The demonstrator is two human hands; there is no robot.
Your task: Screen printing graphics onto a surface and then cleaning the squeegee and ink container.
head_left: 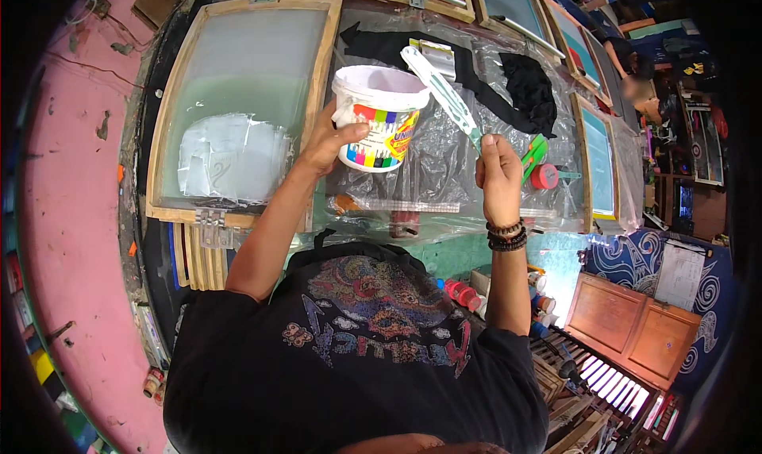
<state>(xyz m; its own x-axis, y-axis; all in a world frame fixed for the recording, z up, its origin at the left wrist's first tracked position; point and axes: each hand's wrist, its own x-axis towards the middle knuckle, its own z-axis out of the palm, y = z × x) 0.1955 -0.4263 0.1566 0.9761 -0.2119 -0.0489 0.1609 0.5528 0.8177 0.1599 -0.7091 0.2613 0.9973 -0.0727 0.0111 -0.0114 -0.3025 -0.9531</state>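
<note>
My left hand (pixel 327 140) is wrapped round the side of a white plastic paint tub (pixel 379 128) with a colourful printed label, lifted over the table. My right hand (pixel 501 168) grips the lower end of a long flat spatula (pixel 444 95), its blade streaked with white paint. The blade slants up and left, its tip close to the tub's rim. Left of the tub, a wooden-framed printing screen (pixel 324 73) carries a patch of white paint (pixel 234 159) on its mesh. The tub's contents are hidden.
Clear plastic sheeting (pixel 381 192) covers the table. Dark cloth (pixel 528 93) lies beyond the spatula. Near my right hand are a green tool (pixel 535 154) and a red-lidded jar (pixel 544 177). More framed screens (pixel 599 156) line the far and right sides. Another person (pixel 635 89) is at the right.
</note>
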